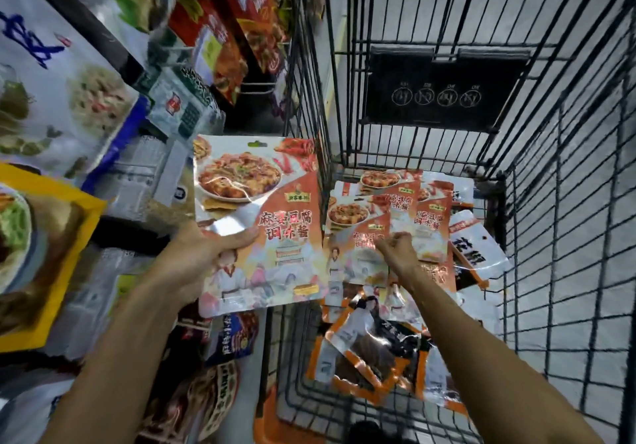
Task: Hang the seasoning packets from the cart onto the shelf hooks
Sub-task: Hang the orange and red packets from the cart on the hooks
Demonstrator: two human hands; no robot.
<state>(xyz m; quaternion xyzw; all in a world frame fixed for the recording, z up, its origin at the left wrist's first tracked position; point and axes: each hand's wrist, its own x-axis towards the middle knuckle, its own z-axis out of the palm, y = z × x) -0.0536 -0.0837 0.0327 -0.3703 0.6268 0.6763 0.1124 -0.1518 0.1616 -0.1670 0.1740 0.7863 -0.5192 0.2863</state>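
1. Seasoning packet (261,216): a flat, glossy pouch, orange with a printed dish. It is held up just left of the cart (395,113), outside its wire wall.
2. The left hand (192,264) has its grip clamped on the packet's near-left edge, thumb across the front.
3. The packet's long axis runs near to far, with the hang slot at the far edge. The shelf hooks (261,92), blurred here, lie farther and slightly left, so the slot end already leads and the left hand is the nearer one.
4. The right hand (399,252) is inside the cart, fingers curled onto the packet pile (430,223). I cannot tell whether its grip has closed on one.
5. The pile is slick, creased and overlapping, so it will likely slide.
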